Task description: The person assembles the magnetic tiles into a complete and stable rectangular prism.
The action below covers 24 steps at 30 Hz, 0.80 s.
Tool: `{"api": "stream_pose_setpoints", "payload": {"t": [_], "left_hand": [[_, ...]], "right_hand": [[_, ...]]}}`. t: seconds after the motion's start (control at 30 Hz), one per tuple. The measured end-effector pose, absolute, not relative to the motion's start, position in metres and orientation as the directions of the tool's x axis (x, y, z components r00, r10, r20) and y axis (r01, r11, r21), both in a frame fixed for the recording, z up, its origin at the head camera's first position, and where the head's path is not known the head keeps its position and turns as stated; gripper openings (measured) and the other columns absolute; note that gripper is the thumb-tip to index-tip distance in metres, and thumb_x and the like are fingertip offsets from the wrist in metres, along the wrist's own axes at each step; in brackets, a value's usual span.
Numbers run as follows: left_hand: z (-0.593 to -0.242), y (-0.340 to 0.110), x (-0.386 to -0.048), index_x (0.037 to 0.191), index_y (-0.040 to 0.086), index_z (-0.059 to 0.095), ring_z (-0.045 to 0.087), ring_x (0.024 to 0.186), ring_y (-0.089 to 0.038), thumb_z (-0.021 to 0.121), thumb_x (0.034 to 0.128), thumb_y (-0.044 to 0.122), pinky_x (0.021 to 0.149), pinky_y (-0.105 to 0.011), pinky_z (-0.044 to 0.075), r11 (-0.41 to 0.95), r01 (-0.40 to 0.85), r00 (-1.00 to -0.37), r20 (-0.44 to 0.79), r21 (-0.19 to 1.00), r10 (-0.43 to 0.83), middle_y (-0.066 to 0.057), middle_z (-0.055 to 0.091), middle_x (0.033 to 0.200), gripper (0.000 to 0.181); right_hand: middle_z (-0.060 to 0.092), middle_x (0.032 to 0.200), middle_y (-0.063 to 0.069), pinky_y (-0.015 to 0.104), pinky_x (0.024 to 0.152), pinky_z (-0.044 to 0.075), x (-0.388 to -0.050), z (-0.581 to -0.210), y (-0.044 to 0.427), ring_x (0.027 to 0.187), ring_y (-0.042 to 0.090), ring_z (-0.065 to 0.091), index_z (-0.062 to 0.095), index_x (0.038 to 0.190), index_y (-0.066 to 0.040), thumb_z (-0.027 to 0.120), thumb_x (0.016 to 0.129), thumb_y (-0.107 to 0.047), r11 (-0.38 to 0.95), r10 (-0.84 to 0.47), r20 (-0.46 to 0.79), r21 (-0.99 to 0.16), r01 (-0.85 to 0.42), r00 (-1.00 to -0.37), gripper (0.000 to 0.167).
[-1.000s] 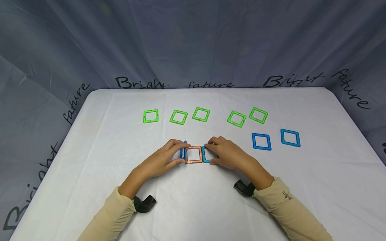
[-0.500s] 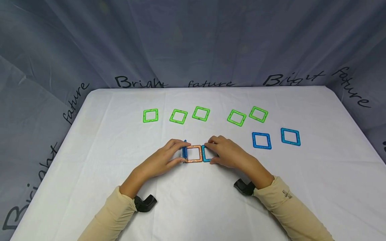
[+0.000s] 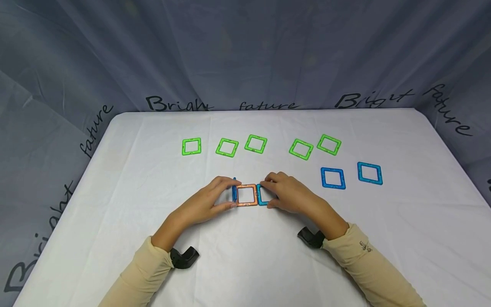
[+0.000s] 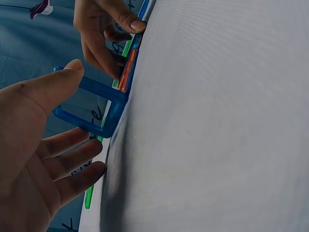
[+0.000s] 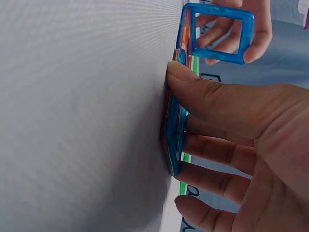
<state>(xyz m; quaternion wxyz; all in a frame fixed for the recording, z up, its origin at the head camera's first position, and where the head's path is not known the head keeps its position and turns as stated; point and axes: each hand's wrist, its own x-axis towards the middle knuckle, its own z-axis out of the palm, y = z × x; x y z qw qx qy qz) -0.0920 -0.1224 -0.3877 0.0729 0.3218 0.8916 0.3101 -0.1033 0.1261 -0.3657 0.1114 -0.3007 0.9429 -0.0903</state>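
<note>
An orange square frame (image 3: 247, 205) lies flat on the white table between my hands. At its left edge a dark blue square (image 3: 234, 194) (image 4: 115, 116) stands upright, pinched between the thumb and fingers of my left hand (image 3: 203, 204) (image 4: 43, 140). A light blue square (image 3: 259, 195) (image 5: 173, 130) lies flat against the orange one's right edge; my right hand (image 3: 293, 196) (image 5: 241, 145) grips it by its near and far edges. Its right part is hidden under that hand. In the right wrist view the upright blue square (image 5: 248, 34) rises beyond my right thumb.
Several green squares (image 3: 192, 154) (image 3: 255, 151) (image 3: 301, 157) lie in a loose row towards the back of the white table (image 3: 245, 264). Two blue squares (image 3: 333, 186) (image 3: 370, 181) lie to the right of my right hand. A grey curtain with handwriting hangs behind.
A second blue edge seen beside the upright one a second ago has closed up against it, so they look like one upright piece. Both hands have stayed nearly still.
</note>
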Motion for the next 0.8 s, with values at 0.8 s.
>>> {"api": "stream_pose_setpoints", "payload": {"t": [0.8], "left_hand": [[-0.3911,-0.1232,-0.0936,0.125,0.023,0.043,0.049,0.114,-0.013,0.064,0.0853,0.028,0.094,-0.036,0.043,0.583,0.507,-0.790,0.071,0.635,0.609,0.004,0.047,0.125,0.046]], "right_hand": [[0.055,0.117,0.009,0.039,0.089,0.045,-0.1032,-0.3643,0.1281,0.107,0.025,0.051,0.056,0.123,-0.003,0.074,0.075,-0.028,0.790,-0.603,-0.142,-0.244,-0.563,-0.785,0.057]]}}
